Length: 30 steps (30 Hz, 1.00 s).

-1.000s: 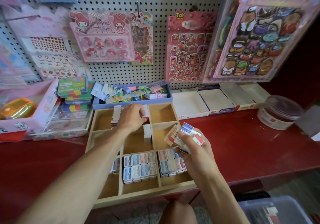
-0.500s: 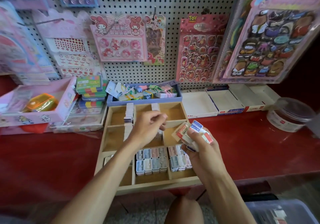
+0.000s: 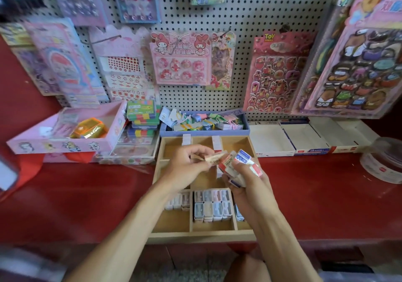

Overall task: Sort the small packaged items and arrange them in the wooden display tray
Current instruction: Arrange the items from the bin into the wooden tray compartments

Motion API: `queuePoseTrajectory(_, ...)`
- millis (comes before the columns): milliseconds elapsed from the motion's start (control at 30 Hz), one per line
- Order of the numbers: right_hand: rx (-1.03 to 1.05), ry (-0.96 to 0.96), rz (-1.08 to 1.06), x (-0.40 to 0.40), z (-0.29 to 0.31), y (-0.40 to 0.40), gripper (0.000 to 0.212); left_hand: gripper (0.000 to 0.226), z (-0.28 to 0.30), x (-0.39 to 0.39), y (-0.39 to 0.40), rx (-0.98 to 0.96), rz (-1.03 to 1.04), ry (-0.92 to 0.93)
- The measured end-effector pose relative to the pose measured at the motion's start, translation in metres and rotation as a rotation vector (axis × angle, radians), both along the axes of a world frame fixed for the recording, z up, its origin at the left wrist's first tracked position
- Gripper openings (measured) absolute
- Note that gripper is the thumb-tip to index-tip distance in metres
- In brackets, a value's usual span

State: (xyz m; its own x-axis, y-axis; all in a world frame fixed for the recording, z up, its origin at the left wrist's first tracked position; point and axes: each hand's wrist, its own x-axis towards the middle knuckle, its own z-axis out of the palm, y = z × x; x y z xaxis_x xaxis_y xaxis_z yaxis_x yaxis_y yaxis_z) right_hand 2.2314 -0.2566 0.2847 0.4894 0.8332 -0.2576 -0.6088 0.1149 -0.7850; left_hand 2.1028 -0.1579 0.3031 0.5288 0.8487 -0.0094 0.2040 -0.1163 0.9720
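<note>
Across the upper half of the frame runs a white pegboard (image 3: 256, 42) hung with sticker sheets, kept up there so the red counter (image 3: 315, 194) below stays free for boxed stock. At lower centre of the frame the wooden display tray (image 3: 202, 237) lies flat on that counter, its dividers making separate compartments so that each kind of item gets its own place. Rows of small pastel packaged items (image 3: 212, 207) already stand packed side by side in the front compartments, while the middle and rear ones look mostly bare apart from two white stacks at the back.

Just above the tray's middle, the right hand (image 3: 245, 179) is curled round a fanned bundle of small red, white and blue packets (image 3: 239, 165), serving, I judge, as the supply to draw from. Beside it, toward centre frame, the left hand (image 3: 187, 168) pinches a single tan packet (image 3: 215, 158) at the bundle's edge, fingers bent tight on it, probably pulling it free to sort. Which compartment it suits cannot be told from this view.
</note>
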Motion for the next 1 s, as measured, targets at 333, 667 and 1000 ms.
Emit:
queuePoseTrajectory(333, -0.095, 0.007, -0.024, -0.001, -0.005, 0.010, 0.032, 0.028, -0.010, -0.053, 0.087, 0.294, 0.173, 0.376)
queuePoseTrajectory(667, -0.104, -0.041, -0.027, 0.003, -0.007, 0.002, 0.017, 0.019, 0.002, -0.076, 0.075, 0.164, -0.095, 0.440)
queuePoseTrajectory(1000, -0.082, -0.066, 0.006, -0.006, -0.001, -0.001, 0.015, 0.019, -0.029, -0.055, 0.041, 0.360, -0.177, 0.574)
